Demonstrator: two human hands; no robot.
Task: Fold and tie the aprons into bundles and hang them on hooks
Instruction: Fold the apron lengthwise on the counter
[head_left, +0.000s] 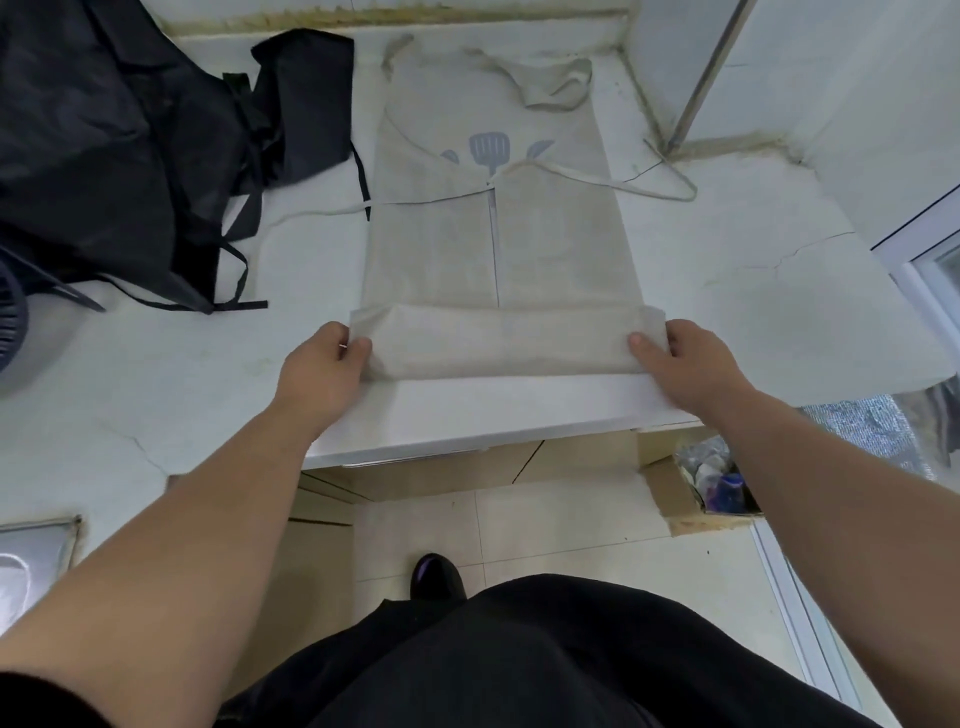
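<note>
1. Head view: the beige apron (498, 249) lies flat on the white counter (727, 291); its side panels are folded in to meet down the middle, and the bib end with the spatula print (491, 150) points away from the person; the near hem is turned over into a low roll (504, 343), right by the counter's front edge.
2. The left hand (317, 369) pinches the roll's left end, thumb on top, fingers curled beneath; the right hand (696, 364) does the same at the right end, thumb pressed on the cloth; neither hand lies spread flat.
3. By the look of it this is the rolling stage; one turn made, the whole length ahead, nothing tied, no hook in sight.
4. Risks now: the roll sits close to the edge, so a tug toward the body could drag cloth off the counter; uneven pushing from the two hands would skew the roll into a cone and leave a slack bundle.
5. The right waist tie (649, 187) trails off across the counter; the left waist tie (311, 210) runs toward the black aprons (130, 156) heaped at far left; rolled over carelessly, either tie could get buried inside, leaving nothing to knot with; the left one might also snag the dark pile's straps.
6. The centre join could gape if the panels slip apart as the roll advances.
</note>
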